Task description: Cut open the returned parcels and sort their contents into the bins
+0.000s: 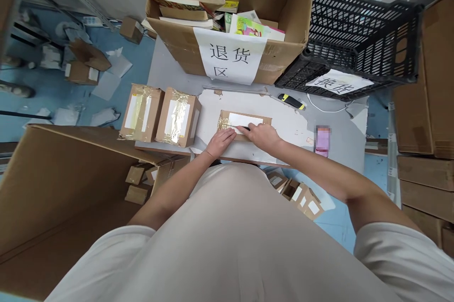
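Left hand (pixel 220 143) lies flat, grasping nothing, on the box (pixel 244 119) beneath; right hand (pixel 263 136) grips a knife (pixel 245 128). Best cut shallow, clear of left hand.

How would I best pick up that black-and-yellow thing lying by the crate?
Probably pinch the black-and-yellow tool across its dark middle, coming from above and the near side. It's long, narrow and lies flat, and the black crate stands just behind it.

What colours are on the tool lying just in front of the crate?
The tool is black and yellow; the head view shows it best.
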Available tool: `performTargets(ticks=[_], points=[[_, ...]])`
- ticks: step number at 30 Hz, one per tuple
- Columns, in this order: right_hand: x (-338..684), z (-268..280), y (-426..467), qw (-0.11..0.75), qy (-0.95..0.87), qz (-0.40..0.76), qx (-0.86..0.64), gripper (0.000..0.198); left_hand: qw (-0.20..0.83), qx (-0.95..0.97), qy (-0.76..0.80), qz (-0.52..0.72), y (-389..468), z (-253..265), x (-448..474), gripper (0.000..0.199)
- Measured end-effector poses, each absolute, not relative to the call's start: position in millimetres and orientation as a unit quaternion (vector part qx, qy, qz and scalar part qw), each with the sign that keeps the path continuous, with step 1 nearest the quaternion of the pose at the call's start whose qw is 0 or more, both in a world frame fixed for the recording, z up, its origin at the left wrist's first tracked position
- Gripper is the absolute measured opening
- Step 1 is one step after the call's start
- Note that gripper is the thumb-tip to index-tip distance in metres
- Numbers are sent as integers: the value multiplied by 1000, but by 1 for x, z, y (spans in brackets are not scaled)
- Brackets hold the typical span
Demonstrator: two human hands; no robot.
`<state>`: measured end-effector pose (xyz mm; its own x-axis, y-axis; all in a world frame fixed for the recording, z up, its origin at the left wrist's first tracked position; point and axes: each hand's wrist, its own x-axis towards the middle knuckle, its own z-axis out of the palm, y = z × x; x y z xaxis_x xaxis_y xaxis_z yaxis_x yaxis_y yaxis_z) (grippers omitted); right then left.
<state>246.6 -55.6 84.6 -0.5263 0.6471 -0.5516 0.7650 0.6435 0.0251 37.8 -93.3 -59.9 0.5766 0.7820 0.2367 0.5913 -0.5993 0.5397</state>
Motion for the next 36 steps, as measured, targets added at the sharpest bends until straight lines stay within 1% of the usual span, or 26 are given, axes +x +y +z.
performTargets(ticks=[5,10,14,19,21,22,24,26,27,28,31,32,34,36], points=[[271,91,-60,281,873,-124,378,61,207,860,403,237,-99,-60,39,31],[333,102,-76,309,839,-105,434,71,226,849,420,229,-96,-58,43,31],[374,104,-93,272,823,-123,484,75,235,845,425,225,-91,-57,43,30],[398,105,-112,254,811,-131,510,76,220,848,430,216,-93,-53,45,30],[409,102,-122,203,794,-163,549,71,198,852,438,207,-97,-47,46,31],[413,97,-127,154,776,-193,580,65,187,854,443,200,-99,-44,47,32],[416,84,-138,25,703,-287,649,57,172,856,453,181,-101,-34,49,33],[410,66,-146,-101,588,-404,693,58,165,861,454,159,-98,-23,51,36],[403,57,-148,-148,529,-456,700,60,161,863,455,149,-94,-18,53,42],[396,48,-150,-183,478,-497,700,63,153,863,459,141,-89,-13,54,52],[375,30,-150,-249,396,-562,682,68,127,855,488,117,-69,-3,60,94],[371,27,-150,-261,384,-576,673,68,125,851,499,104,-63,-2,62,104],[367,23,-151,-274,372,-593,660,69,137,846,509,72,-53,-1,64,116],[367,22,-152,-285,362,-593,660,69,153,845,510,52,-48,-2,66,121]])
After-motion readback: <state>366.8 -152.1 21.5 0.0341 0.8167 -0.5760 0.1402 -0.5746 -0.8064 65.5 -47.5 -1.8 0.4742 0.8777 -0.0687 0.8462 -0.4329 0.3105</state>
